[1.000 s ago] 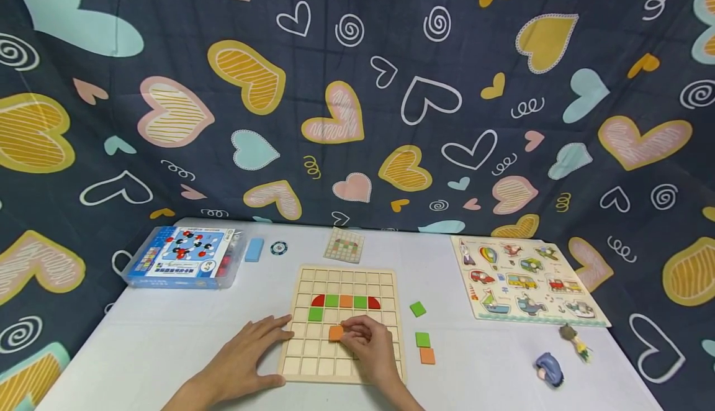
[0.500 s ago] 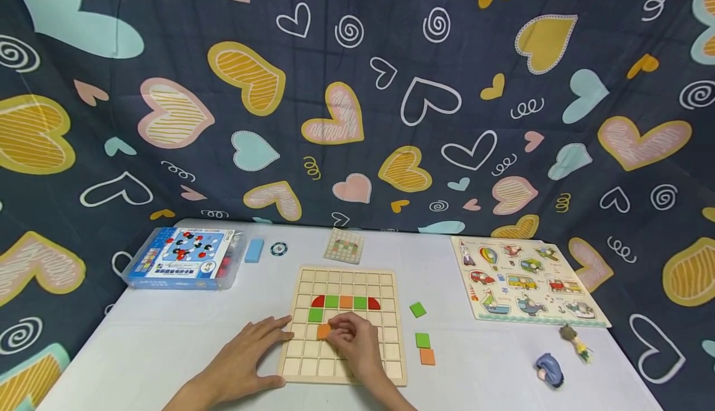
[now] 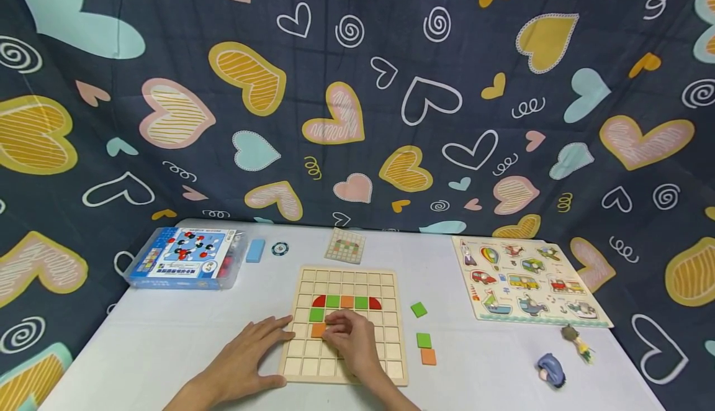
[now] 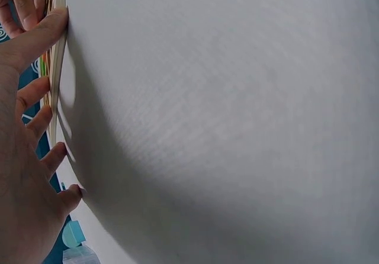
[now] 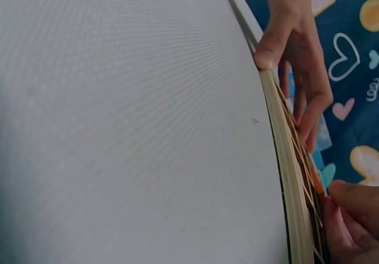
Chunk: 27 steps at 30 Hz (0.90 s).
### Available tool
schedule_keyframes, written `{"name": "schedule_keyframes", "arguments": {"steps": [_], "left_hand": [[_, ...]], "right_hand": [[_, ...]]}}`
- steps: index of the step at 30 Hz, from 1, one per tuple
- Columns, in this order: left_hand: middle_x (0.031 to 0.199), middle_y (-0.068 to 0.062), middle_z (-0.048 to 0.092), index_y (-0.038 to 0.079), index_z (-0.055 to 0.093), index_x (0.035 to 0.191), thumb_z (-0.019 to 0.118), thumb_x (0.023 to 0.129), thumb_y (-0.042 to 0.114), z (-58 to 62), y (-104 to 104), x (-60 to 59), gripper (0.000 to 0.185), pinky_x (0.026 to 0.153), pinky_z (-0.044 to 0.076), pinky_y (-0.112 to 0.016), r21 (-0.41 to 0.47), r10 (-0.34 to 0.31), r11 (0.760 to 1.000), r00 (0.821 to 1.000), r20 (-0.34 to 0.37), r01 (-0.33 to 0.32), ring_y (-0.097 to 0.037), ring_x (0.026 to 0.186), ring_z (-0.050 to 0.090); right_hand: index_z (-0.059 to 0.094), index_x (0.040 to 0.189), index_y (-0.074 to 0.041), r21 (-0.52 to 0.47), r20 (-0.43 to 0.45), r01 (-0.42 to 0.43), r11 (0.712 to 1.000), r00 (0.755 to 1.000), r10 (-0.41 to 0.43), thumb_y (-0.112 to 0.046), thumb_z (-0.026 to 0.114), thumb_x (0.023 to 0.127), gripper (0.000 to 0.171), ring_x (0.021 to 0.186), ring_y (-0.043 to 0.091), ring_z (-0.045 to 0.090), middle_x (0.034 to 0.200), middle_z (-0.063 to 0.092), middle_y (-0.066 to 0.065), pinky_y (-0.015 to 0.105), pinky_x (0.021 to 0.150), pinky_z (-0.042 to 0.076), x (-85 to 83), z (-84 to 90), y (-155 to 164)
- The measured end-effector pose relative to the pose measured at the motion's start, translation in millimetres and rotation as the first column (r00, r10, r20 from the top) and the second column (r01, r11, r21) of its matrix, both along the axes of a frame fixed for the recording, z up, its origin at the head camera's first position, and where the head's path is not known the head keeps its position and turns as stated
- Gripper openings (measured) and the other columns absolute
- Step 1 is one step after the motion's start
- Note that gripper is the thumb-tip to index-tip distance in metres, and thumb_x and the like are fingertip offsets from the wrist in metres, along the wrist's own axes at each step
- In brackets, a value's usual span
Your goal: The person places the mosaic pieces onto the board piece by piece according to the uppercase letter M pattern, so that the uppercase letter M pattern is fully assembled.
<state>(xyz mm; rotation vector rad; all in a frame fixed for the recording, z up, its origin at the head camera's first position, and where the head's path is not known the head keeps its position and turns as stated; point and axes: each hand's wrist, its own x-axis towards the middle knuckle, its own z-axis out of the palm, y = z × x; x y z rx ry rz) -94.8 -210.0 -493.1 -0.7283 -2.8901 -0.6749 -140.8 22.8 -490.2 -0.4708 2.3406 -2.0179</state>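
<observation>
A wooden grid board (image 3: 301, 367) lies on the white table. My right hand (image 3: 354, 343) pinches an orange square tile (image 3: 317, 330) by its right side, over a cell toward the board's left. Just above that cell sits a green tile (image 3: 316, 315). The row behind has a red quarter-round piece (image 3: 319, 301) at each end, with green, orange and green squares between. Flat beside the board, my left hand (image 3: 242, 358) has spread fingers, with thumb and fingertips at its left edge; in the left wrist view the thumb (image 4: 50, 27) touches that edge.
Right of the board lie two loose green tiles (image 3: 424, 340) and an orange one (image 3: 428, 357). A pattern card (image 3: 345, 246) is behind it. A plastic box (image 3: 184, 259), blue block (image 3: 254, 251), picture puzzle (image 3: 525, 280) and two figurines (image 3: 551, 370) stand farther out.
My right hand has carried the orange tile leftward across the board, then lowered it at a cell below the green tile. The left hand has stayed put.
</observation>
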Motion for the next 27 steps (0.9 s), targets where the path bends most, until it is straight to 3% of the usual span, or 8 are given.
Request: {"name": "schedule_keyframes", "arguments": {"steps": [10,15,20,27], "left_hand": [[0.146,-0.004,0.044,0.020,0.058,0.127,0.063,0.076,0.067,-0.4,0.5,-0.7,0.070,0.103,0.036,-0.061,0.000,-0.011,1.000,1.000,-0.005,0.011,-0.039,0.129,0.043],[0.147,-0.004,0.043,0.020,0.057,0.128,0.063,0.075,0.068,0.0,0.7,-0.8,0.071,0.106,0.033,-0.060,-0.005,0.004,1.000,0.999,0.046,-0.004,-0.038,0.131,0.041],[0.148,-0.004,0.041,0.020,0.057,0.129,0.063,0.074,0.068,1.4,0.9,-1.0,0.072,0.108,0.031,-0.060,-0.010,0.009,1.000,0.997,0.075,-0.008,-0.038,0.132,0.039],[0.147,-0.004,0.043,0.021,0.057,0.127,0.063,0.075,0.069,2.3,0.6,-0.1,0.071,0.105,0.034,-0.061,-0.005,0.004,1.000,0.999,0.040,-0.004,-0.039,0.130,0.042]], "right_hand": [[0.066,0.096,0.007,-0.031,0.034,-0.035,0.999,0.999,0.037,0.007,0.074,0.076,0.021,0.080,0.029,0.071,0.092,0.070,0.020,0.018,0.070,0.058,-5.4,-8.0,-0.8],[0.066,0.097,0.007,-0.028,0.049,-0.023,0.999,0.998,0.024,0.009,0.074,0.076,0.022,0.081,0.031,0.071,0.093,0.070,0.020,0.019,0.070,0.058,-6.0,-6.4,4.3],[0.066,0.095,0.007,0.023,0.047,0.014,1.000,0.999,-0.015,0.008,0.074,0.076,0.021,0.079,0.023,0.071,0.092,0.070,0.018,0.019,0.070,0.058,-7.5,-1.1,23.6],[0.066,0.097,0.007,0.069,0.004,0.076,0.995,0.997,-0.076,0.005,0.075,0.077,0.022,0.081,0.022,0.070,0.095,0.070,0.019,0.021,0.073,0.058,-14.0,3.2,67.7]]}}
